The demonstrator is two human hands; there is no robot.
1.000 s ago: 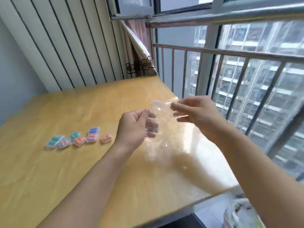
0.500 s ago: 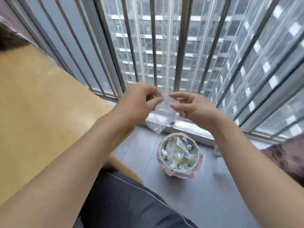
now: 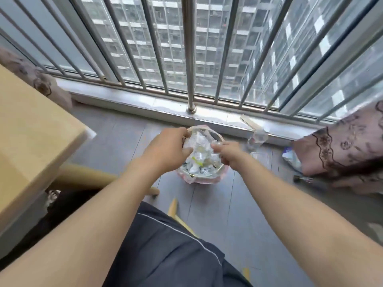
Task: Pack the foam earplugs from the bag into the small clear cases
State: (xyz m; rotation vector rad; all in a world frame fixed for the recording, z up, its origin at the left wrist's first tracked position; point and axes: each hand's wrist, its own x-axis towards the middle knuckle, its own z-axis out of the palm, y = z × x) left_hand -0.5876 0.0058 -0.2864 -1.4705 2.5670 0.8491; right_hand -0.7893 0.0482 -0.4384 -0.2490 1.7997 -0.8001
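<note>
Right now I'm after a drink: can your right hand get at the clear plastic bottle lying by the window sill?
Probably yes: the clear plastic bottle lies just beyond the right hand, bare floor between, though the fingers look occupied.

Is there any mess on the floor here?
Yes. A clear bottle lies on its side by the window ledge, and a crumpled wrapper sits loose on the floor, though the full bin is right beside them.

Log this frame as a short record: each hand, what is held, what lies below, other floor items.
left hand: over the bin, fingers curled at a clear bag
right hand: pinches the same bag
bin: on the floor, pink liner, full of clear wrappers
table: left, only its corner shows
floor items: plastic bottle by the sill
</note>
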